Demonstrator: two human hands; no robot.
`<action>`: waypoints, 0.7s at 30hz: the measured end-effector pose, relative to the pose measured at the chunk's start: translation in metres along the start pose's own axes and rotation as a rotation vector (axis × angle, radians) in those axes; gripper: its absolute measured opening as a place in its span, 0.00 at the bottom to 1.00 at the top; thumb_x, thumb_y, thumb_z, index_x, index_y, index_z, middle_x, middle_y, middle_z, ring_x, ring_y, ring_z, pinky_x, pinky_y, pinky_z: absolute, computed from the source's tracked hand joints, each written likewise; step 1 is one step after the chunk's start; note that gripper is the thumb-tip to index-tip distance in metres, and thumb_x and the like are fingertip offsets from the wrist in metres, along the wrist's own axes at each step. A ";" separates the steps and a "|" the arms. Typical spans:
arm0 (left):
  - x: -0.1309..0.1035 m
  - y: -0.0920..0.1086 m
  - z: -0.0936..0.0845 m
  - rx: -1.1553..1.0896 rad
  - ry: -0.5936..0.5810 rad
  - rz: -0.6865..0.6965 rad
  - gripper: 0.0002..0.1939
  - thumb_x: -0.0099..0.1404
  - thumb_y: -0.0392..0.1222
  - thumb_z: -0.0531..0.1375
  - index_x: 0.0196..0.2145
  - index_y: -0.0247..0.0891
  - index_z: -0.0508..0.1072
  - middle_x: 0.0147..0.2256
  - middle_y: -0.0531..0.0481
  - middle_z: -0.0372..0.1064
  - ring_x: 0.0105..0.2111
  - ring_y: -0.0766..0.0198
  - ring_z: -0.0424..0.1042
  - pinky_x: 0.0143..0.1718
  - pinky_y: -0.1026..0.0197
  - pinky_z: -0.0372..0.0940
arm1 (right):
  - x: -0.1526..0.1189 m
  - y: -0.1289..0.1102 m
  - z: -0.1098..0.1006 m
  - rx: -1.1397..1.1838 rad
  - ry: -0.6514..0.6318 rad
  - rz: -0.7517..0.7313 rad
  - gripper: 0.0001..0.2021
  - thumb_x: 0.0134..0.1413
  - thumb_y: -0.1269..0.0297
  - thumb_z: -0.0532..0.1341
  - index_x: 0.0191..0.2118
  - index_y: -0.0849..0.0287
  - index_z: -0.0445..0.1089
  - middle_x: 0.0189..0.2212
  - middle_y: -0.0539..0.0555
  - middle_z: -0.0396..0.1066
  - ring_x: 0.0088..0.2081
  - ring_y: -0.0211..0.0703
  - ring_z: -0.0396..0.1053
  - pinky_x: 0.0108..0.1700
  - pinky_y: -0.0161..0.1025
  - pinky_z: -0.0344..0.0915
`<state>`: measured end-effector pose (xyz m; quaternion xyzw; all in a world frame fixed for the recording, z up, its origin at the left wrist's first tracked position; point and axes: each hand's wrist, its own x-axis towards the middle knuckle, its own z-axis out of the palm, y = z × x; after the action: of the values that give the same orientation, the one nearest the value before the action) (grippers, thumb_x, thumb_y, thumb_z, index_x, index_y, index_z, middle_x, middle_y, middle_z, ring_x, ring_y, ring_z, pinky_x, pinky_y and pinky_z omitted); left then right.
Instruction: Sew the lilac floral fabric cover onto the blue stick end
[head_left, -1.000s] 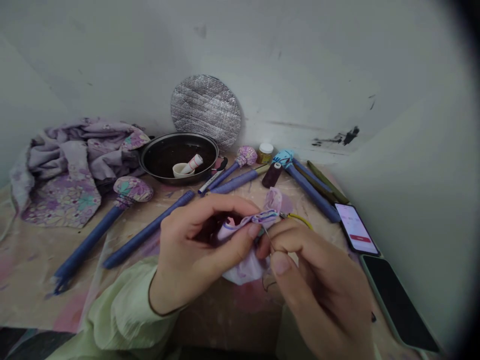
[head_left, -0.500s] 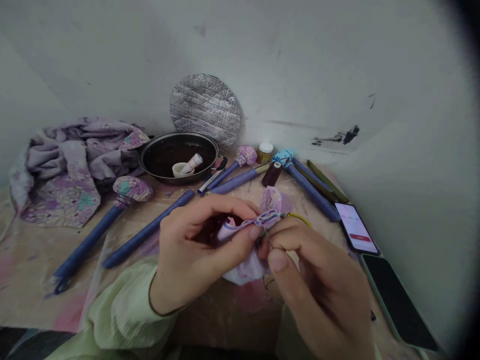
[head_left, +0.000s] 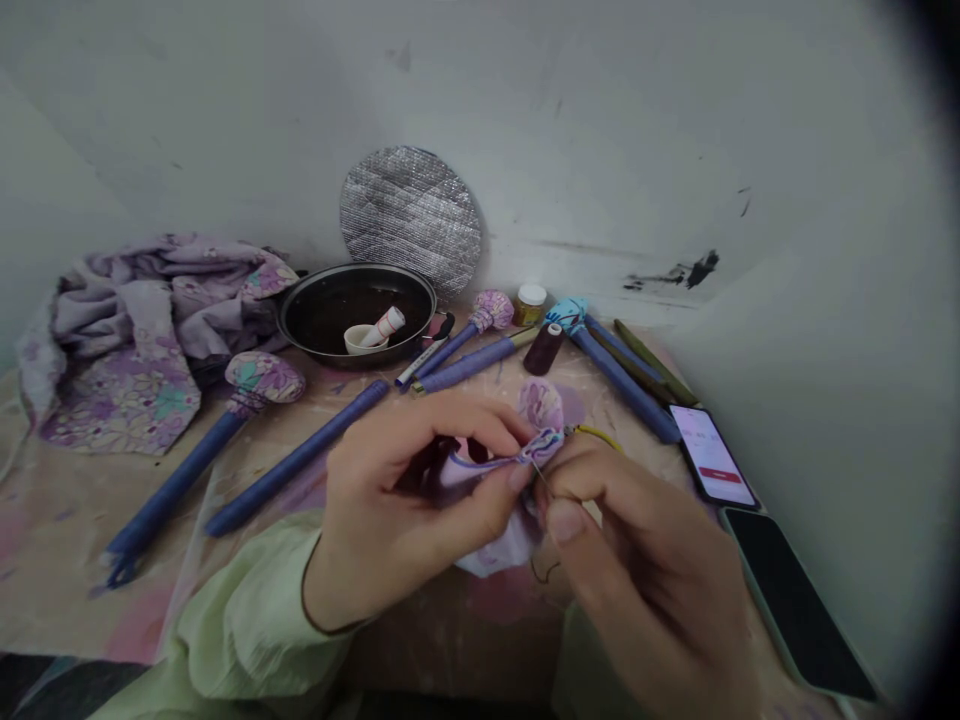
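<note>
My left hand (head_left: 412,510) pinches the gathered edge of a light purple cloth (head_left: 499,545) between thumb and fingers, near the middle of the view. Close beside it, my right hand (head_left: 645,560) grips a thin needle (head_left: 541,478) between thumb and forefinger, its tip at the folded edge. Folds bunch up by the needle, and a patterned part of the cloth stands up behind them. A dark thread (head_left: 546,575) loops below the fingers. Something with a yellow curved handle (head_left: 598,436) shows behind my right hand.
Patterned cloth (head_left: 120,390) lies at left near a black pan (head_left: 356,345) holding a small cup. Blue-wrapped sticks (head_left: 300,455), some with cloth-covered heads, lie around. A thread spool (head_left: 544,350) and jar (head_left: 529,305) stand behind my hands. Two phones (head_left: 712,455) (head_left: 799,605) lie right.
Both hands have shifted slightly right with the cloth. The gathered folds look more bunched near the needle, and the needle has moved a little right.
</note>
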<state>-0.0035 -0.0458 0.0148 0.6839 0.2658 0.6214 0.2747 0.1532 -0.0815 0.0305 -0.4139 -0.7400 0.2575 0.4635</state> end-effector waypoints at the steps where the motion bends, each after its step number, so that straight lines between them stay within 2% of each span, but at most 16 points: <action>1: 0.000 0.001 0.001 -0.001 -0.004 0.002 0.10 0.56 0.25 0.67 0.33 0.35 0.74 0.33 0.52 0.78 0.36 0.69 0.78 0.43 0.70 0.72 | -0.001 0.000 -0.001 -0.013 -0.001 0.013 0.09 0.57 0.75 0.54 0.28 0.57 0.61 0.23 0.45 0.61 0.26 0.32 0.61 0.28 0.33 0.58; 5: 0.001 0.003 0.002 -0.031 -0.006 0.029 0.10 0.56 0.24 0.67 0.32 0.36 0.74 0.33 0.51 0.78 0.35 0.67 0.78 0.41 0.68 0.73 | -0.002 0.001 -0.002 -0.054 -0.015 0.044 0.09 0.56 0.76 0.54 0.27 0.57 0.60 0.20 0.43 0.57 0.21 0.30 0.56 0.23 0.32 0.52; 10: 0.001 0.005 0.002 -0.043 -0.007 0.010 0.09 0.56 0.26 0.67 0.32 0.38 0.75 0.32 0.51 0.79 0.34 0.65 0.78 0.39 0.64 0.75 | -0.002 0.001 -0.004 -0.080 -0.035 0.040 0.10 0.53 0.77 0.54 0.25 0.57 0.59 0.19 0.44 0.58 0.21 0.31 0.57 0.23 0.32 0.53; 17: -0.001 0.005 0.002 -0.035 0.013 -0.033 0.08 0.57 0.28 0.67 0.31 0.38 0.75 0.32 0.52 0.79 0.34 0.66 0.79 0.39 0.66 0.74 | -0.003 -0.001 -0.006 -0.028 -0.032 0.019 0.09 0.51 0.78 0.54 0.26 0.57 0.60 0.19 0.43 0.59 0.22 0.29 0.58 0.23 0.29 0.55; 21: 0.000 0.004 0.001 -0.061 0.003 -0.022 0.09 0.56 0.25 0.66 0.31 0.37 0.74 0.32 0.52 0.79 0.35 0.67 0.79 0.41 0.68 0.74 | -0.001 -0.001 -0.004 -0.009 -0.017 0.015 0.10 0.50 0.79 0.54 0.25 0.57 0.60 0.19 0.43 0.58 0.22 0.29 0.57 0.23 0.29 0.54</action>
<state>-0.0020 -0.0491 0.0174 0.6714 0.2545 0.6272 0.3017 0.1562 -0.0831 0.0326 -0.4194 -0.7419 0.2609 0.4535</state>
